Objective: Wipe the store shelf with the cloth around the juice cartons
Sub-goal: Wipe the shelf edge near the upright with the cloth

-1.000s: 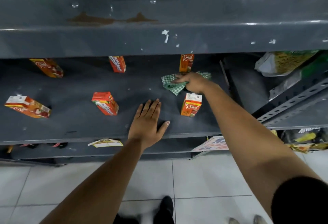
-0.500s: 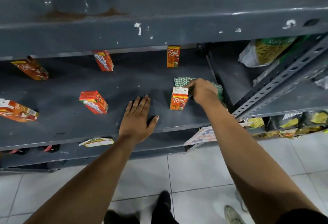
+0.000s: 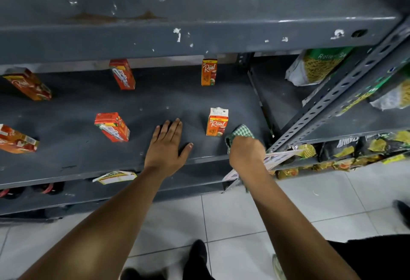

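Several small orange juice cartons stand spread over the dark grey shelf [image 3: 66,160]. My right hand [image 3: 245,154] is closed on a green checked cloth [image 3: 240,132] and presses it onto the shelf near the front right corner. The cloth lies just right of and in front of an upright carton [image 3: 217,122]. My left hand [image 3: 166,146] rests flat on the shelf with fingers spread, left of that carton. Another carton [image 3: 209,72] stands at the back. A tilted carton [image 3: 112,126] stands left of my left hand.
More cartons [image 3: 122,73] [image 3: 27,84] [image 3: 16,138] sit at the back and left. A perforated metal upright [image 3: 332,95] borders the shelf on the right, with noodle packets [image 3: 317,66] beyond. The upper shelf [image 3: 199,40] overhangs. Paper price tags [image 3: 115,176] hang at the front edge.
My right hand has dragged the cloth from the back of the shelf, past the right side of the front carton, toward the front edge. My left hand stayed flat on the shelf.
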### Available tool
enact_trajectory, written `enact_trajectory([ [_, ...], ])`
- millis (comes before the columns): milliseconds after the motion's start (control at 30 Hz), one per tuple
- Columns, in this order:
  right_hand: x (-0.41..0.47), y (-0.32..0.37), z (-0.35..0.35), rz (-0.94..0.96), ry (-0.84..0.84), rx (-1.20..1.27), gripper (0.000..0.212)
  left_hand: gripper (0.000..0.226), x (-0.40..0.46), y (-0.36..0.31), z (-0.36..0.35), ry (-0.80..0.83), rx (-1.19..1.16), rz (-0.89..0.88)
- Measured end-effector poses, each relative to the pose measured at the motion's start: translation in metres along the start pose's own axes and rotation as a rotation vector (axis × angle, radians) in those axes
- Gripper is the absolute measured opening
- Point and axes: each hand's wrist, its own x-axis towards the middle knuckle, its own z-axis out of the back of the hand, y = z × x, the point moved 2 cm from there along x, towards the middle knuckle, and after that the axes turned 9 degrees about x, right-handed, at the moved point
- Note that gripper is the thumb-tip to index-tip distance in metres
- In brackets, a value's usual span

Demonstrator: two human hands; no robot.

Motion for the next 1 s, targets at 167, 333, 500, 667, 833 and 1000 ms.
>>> enact_trajectory([
  [167,-0.046,-0.001,-0.013,0.058,0.271,0.261,0.026,0.075,-0.003,0.008,0.008,-0.091,-0.312,0.015],
  [333,-0.063,0.061,0.024,0.161,0.054,0.506,0.021,0.063,-0.017,0.04,0.012,-0.238,-0.333,0.039],
  [500,-0.007,0.135,0.05,0.187,-0.071,0.408,0.025,0.066,-0.021,0.046,0.007,-0.183,-0.323,-0.058],
  [667,0.065,0.16,0.004,0.273,0.019,0.328,0.056,0.072,-0.024,0.048,0.01,-0.165,-0.384,0.001],
  [833,0.058,0.147,-0.045,0.388,-0.06,0.276,0.071,0.071,-0.022,0.049,0.009,-0.143,-0.412,0.018],
  [1000,0.004,0.119,-0.058,0.485,0.023,0.323,0.07,0.069,-0.024,0.049,0.008,-0.153,-0.438,0.038],
])
